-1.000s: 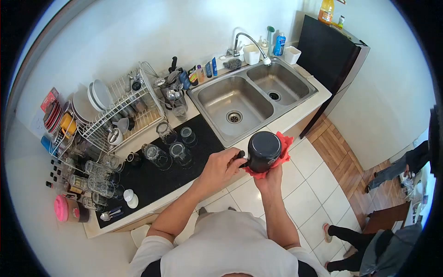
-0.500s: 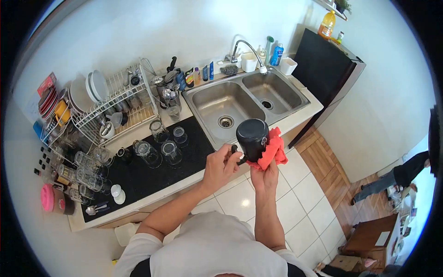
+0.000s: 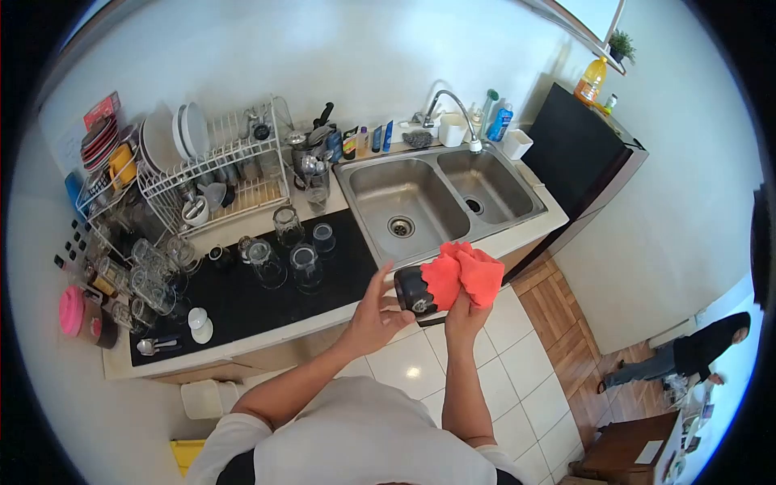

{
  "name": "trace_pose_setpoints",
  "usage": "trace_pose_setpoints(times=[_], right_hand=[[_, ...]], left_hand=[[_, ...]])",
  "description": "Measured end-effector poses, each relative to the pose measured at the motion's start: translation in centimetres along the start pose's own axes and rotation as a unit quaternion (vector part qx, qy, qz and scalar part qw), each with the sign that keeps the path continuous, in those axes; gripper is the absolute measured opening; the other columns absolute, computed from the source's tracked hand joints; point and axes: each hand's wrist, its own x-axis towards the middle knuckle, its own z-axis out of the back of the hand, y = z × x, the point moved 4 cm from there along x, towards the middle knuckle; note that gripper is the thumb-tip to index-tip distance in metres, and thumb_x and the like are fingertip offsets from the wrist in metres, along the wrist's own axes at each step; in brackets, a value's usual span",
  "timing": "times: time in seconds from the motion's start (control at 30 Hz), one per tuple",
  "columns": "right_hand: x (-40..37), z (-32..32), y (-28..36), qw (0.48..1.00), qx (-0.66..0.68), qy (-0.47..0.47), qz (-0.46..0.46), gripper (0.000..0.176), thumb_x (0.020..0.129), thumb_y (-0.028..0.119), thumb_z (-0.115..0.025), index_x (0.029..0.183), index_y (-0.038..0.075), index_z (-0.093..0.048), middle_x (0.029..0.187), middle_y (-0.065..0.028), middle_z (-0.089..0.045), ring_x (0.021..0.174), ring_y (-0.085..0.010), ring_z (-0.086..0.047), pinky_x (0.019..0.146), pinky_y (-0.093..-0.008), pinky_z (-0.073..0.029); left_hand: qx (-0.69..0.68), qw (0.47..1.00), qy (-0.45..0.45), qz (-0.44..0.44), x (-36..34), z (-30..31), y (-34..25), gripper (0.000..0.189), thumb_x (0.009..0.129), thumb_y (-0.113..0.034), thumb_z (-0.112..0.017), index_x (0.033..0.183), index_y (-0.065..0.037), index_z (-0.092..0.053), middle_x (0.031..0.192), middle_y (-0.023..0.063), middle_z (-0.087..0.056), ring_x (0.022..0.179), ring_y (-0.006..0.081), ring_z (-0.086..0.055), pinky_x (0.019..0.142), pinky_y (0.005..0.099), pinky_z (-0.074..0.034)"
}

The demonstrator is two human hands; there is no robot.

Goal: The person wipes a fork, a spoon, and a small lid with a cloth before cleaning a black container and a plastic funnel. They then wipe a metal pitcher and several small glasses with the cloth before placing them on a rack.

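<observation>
A black mug lies on its side in front of the sink, its base toward my left hand. The thumb and fingers of that hand reach around the base end. A red cloth covers the mug's other end, so its mouth is hidden. My right hand is closed on the cloth and presses it against the mug from the right. Upturned clear glasses stand on the black mat to the left of my hands.
Behind the mug is a double steel sink with a curved faucet. A white dish rack holds plates and utensils. The black fridge stands right. Another person is at far right.
The mug has turned from base-up to lying sideways. My left hand has moved from its handle to its base, and the cloth now covers the right end. The view has shifted slightly.
</observation>
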Motion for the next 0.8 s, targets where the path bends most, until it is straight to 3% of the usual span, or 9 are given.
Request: trace_pose_setpoints(times=[0.2,0.23,0.3,0.33,0.43,0.5,0.6,0.73,0.8], right_hand=[[0.2,-0.7,0.5,0.992,-0.077,0.085,0.053,0.030,0.090,0.003,-0.048,0.119,-0.003,-0.055,0.118,-0.0141,-0.058,0.112,-0.0291,-0.055,0.099,-0.0392,-0.040],[0.5,0.1,-0.5,0.996,0.054,0.015,-0.063,0.031,0.091,0.005,-0.048,0.121,-0.001,-0.053,0.118,-0.0139,-0.057,0.111,-0.0289,-0.055,0.097,-0.0405,-0.041],[0.5,1.9,-2.6,0.900,0.302,-0.126,-0.288,0.032,0.093,0.008,-0.047,0.124,0.001,-0.049,0.118,-0.0135,-0.057,0.110,-0.0284,-0.056,0.095,-0.0433,-0.045],[1.5,3.0,-1.7,0.907,0.332,-0.023,-0.257,0.034,0.095,0.017,-0.046,0.127,0.004,-0.045,0.120,-0.0127,-0.055,0.109,-0.0269,-0.057,0.091,-0.0459,-0.049],[1.5,4.6,-1.8,0.893,0.395,-0.034,-0.214,0.036,0.097,0.024,-0.044,0.126,0.003,-0.045,0.121,-0.0120,-0.055,0.109,-0.0253,-0.057,0.089,-0.0427,-0.050],[-0.5,4.1,-4.5,0.931,0.247,0.035,-0.267,0.039,0.099,0.030,-0.043,0.127,0.004,-0.044,0.119,-0.0096,-0.055,0.105,-0.0218,-0.057,0.087,-0.0371,-0.049],[-4.0,-1.1,-2.6,0.946,0.112,0.096,-0.290,0.031,0.097,0.019,-0.050,0.124,0.003,-0.047,0.117,-0.0044,-0.053,0.108,-0.0151,-0.052,0.091,-0.0297,-0.043],[-3.5,-1.5,-2.4,0.962,0.174,0.004,-0.212,0.026,0.090,0.012,-0.061,0.113,0.000,-0.055,0.102,-0.0046,-0.061,0.098,-0.0173,-0.056,0.086,-0.0306,-0.044],[-3.4,-0.5,-2.4,0.996,-0.008,0.058,-0.062,0.023,0.091,0.012,-0.058,0.111,0.000,-0.057,0.104,-0.0063,-0.061,0.098,-0.0206,-0.057,0.087,-0.0329,-0.044]], left_hand=[[0.040,0.996,0.080,-0.001,0.6,1.7,-1.5,0.069,0.080,-0.022,-0.075,0.134,-0.005,-0.036,0.122,0.0123,-0.049,0.111,0.0196,-0.054,0.088,0.0343,-0.051],[-0.037,0.997,0.053,0.031,0.7,2.5,-0.6,0.067,0.080,-0.024,-0.073,0.133,-0.006,-0.036,0.122,0.0119,-0.049,0.112,0.0197,-0.053,0.089,0.0353,-0.051],[-0.191,0.977,-0.003,0.098,0.5,3.9,1.1,0.062,0.082,-0.026,-0.070,0.131,-0.007,-0.037,0.123,0.0111,-0.049,0.114,0.0200,-0.052,0.090,0.0373,-0.051],[-0.239,0.965,-0.021,0.104,0.2,3.9,-0.3,0.062,0.083,-0.033,-0.069,0.130,-0.008,-0.037,0.123,0.0098,-0.048,0.114,0.0209,-0.052,0.091,0.0393,-0.050],[-0.308,0.946,-0.051,0.090,0.5,4.8,-0.7,0.066,0.083,-0.035,-0.070,0.131,-0.008,-0.034,0.123,0.0094,-0.048,0.114,0.0215,-0.052,0.088,0.0386,-0.051],[-0.295,0.953,-0.051,0.057,0.6,4.5,-0.5,0.070,0.081,-0.041,-0.072,0.130,-0.009,-0.034,0.123,0.0089,-0.048,0.115,0.0207,-0.051,0.092,0.0361,-0.047],[-0.196,0.979,-0.045,-0.016,0.4,3.5,1.0,0.072,0.079,-0.042,-0.074,0.129,-0.007,-0.035,0.122,0.0084,-0.048,0.116,0.0181,-0.049,0.096,0.0330,-0.042],[-0.045,0.998,0.040,-0.012,0.0,3.4,2.2,0.075,0.074,-0.034,-0.080,0.129,-0.004,-0.037,0.122,0.0072,-0.049,0.115,0.0151,-0.047,0.098,0.0296,-0.036],[0.001,0.997,0.075,0.005,0.1,3.1,2.0,0.079,0.066,-0.024,-0.086,0.127,-0.002,-0.041,0.121,0.0084,-0.052,0.113,0.0152,-0.049,0.097,0.0300,-0.038]])
